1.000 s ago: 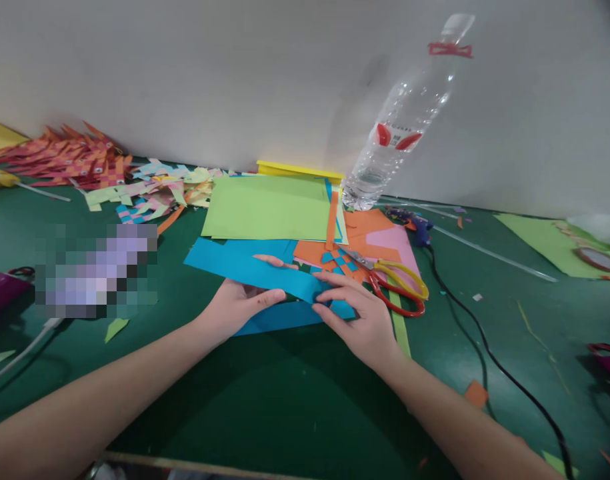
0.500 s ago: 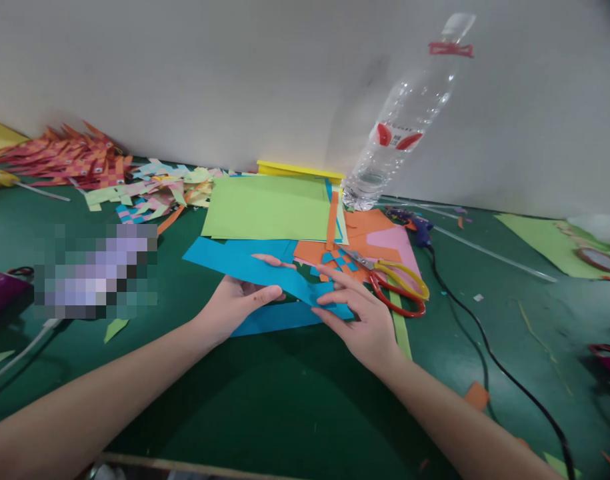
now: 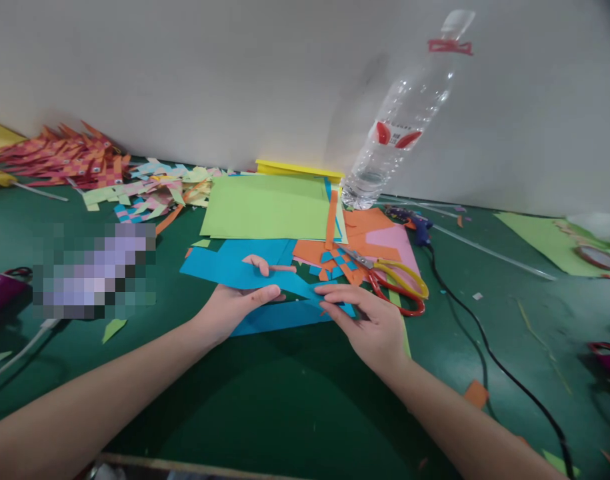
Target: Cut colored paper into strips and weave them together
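Note:
My left hand [image 3: 237,303] grips a long blue paper strip [image 3: 219,270], thumb on top and fingers curled over its far edge. At the strip's right end my right hand [image 3: 367,323] pinches the same blue paper between thumb and fingertips. The strip is lifted a little above another blue sheet [image 3: 279,317] lying on the green table [image 3: 295,407]. Just beyond my right hand lie a small blue-and-orange woven piece [image 3: 335,263] and red-and-yellow scissors [image 3: 399,283].
A light green sheet [image 3: 269,207] and orange and pink sheets [image 3: 379,233] lie behind. A clear plastic bottle [image 3: 405,113] stands against the wall. A glue gun [image 3: 417,227] with a black cable [image 3: 485,353] runs right. Paper scraps [image 3: 139,193] pile at left.
The blue strip has tilted and shifted slightly left. My right hand slid back toward me and closed from flat fingers into a pinch on the strip's right end.

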Motion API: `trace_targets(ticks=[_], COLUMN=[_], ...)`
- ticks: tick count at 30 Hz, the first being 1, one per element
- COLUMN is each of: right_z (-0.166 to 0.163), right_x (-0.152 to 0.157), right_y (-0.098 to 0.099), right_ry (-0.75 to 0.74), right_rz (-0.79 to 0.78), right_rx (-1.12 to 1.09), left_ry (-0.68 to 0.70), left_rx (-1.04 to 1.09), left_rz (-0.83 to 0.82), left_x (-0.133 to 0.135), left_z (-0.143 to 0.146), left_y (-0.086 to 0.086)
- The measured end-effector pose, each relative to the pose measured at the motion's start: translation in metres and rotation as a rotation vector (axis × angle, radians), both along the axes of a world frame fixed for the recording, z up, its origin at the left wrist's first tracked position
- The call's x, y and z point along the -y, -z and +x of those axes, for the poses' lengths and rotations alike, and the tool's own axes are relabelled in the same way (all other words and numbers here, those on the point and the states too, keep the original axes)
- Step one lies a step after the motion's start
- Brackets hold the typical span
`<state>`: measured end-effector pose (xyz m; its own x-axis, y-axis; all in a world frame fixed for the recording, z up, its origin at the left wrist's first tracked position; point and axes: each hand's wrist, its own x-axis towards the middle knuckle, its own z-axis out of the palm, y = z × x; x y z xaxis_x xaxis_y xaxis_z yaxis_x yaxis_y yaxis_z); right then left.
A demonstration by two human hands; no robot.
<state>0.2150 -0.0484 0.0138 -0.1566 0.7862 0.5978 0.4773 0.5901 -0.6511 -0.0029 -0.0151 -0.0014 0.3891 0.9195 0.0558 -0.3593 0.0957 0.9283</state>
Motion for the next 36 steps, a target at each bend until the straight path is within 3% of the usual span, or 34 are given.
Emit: trace_targets(ticks=[7, 12, 18, 25, 31, 36], right_z=[-0.002, -0.003, -0.005, -0.004, -0.004, -0.005], right_x=[0.002, 0.005, 0.006, 0.005, 0.003, 0.005], right_y=[0.003, 0.001, 0.001, 0.005, 0.004, 0.008], right_ry=[0.043, 0.047, -0.039, -0.104, -0.111, -0.073], right_rz=[0.054, 0.074, 0.169, 0.184, 0.213, 0.145], right_rx=[-0.047, 0.005, 0.084, 0.11, 0.131, 0.114], left_ry=[0.064, 0.177, 0.125, 0.105, 0.117, 0.11], left_rx=[0.034, -0.09, -0.234, -0.176, -0.187, -0.184], left_rz=[-0.052, -0.068, 0.09, 0.032, 0.11, 0.149], left_x=[0.001, 0.006, 0.007, 0.009, 0.011, 0.011], left_z=[0.001, 0.006, 0.008, 0.009, 0.01, 0.009], left_y=[0.002, 0.0, -0.001, -0.006, -0.005, -0.004])
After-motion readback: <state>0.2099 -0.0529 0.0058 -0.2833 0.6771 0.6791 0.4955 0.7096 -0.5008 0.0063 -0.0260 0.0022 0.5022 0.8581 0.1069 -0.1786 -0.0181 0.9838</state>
